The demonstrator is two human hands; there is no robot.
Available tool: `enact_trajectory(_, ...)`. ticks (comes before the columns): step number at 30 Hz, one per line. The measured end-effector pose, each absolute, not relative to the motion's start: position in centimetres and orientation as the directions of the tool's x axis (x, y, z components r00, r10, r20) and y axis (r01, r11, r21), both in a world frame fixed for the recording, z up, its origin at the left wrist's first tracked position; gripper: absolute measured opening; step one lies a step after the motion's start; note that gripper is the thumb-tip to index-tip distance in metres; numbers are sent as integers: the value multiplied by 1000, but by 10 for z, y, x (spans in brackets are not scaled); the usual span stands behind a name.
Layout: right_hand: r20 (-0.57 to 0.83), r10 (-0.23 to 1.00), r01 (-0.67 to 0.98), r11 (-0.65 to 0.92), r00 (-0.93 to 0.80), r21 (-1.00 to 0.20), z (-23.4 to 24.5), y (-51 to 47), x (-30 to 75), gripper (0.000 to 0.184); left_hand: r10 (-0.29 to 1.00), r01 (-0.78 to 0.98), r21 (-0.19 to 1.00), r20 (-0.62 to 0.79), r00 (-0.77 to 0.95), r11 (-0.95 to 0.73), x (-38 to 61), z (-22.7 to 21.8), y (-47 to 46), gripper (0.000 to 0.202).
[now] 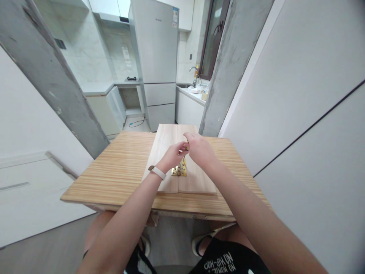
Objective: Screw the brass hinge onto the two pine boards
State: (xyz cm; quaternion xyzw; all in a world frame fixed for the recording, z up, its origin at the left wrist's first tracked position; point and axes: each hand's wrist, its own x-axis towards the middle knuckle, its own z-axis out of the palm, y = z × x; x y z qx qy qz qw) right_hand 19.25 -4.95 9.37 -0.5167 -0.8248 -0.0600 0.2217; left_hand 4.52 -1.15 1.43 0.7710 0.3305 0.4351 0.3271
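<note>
Two pale wooden boards [167,137] lie side by side, with a straight seam between them. A brass-coloured hinge [183,168] is open flat across that seam near the front, with several dark screws or holes in its leaves. Just above the hinge my right hand [199,150] is closed round what looks like a small screwdriver, its thin shaft pointing down; the handle is mostly hidden. My left hand [172,155], with a watch on the wrist, pinches its fingertips together beside the same shaft. What lies between those fingertips is too small to tell.
The boards rest on a wood-grain table [122,167] with a front edge close to my knees. White panels stand at both sides. Beyond are a silver fridge [155,49], a sink counter [189,104] and a cable [137,123] on the floor.
</note>
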Motion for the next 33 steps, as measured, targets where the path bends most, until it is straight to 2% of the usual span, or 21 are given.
enact_trajectory(7, 412, 798, 822, 543, -440, -173, 89, -44, 198, 58, 785, 153, 830, 424, 453, -536, 43, 13, -9, 32)
enact_trajectory(13, 434, 763, 754, 611, -478, -243, 86, -42, 199, 65, 792, 204, 808, 434, 430, -553, 41, 12, -9, 23)
enact_trajectory(15, 470, 767, 776, 586, -437, -234, 88, -45, 198, 59, 804, 210, 808, 444, 395, -550, 42, 11, -9, 15)
enact_trajectory(17, 493, 791, 840, 506, -361, -197, 92, -50, 195, 44, 813, 228, 802, 458, 358, -552, 43, 11, -10, 7)
enact_trajectory(20, 444, 856, 929, 349, -263, -123, 96, -57, 191, 24, 824, 265, 790, 473, 310, -553, 46, 11, -12, 8)
enact_trajectory(24, 388, 889, 954, 293, -244, -72, 94, -60, 187, 19, 840, 307, 784, 475, 263, -539, 50, 13, -11, 13)
enact_trajectory(28, 390, 876, 929, 352, -283, -115, 90, -54, 190, 16, 850, 287, 810, 429, 305, -512, 44, 6, -4, 15)
enact_trajectory(33, 398, 858, 889, 420, -325, -181, 86, -46, 195, 28, 845, 432, 736, 379, 376, -522, 35, -16, 4, 21)
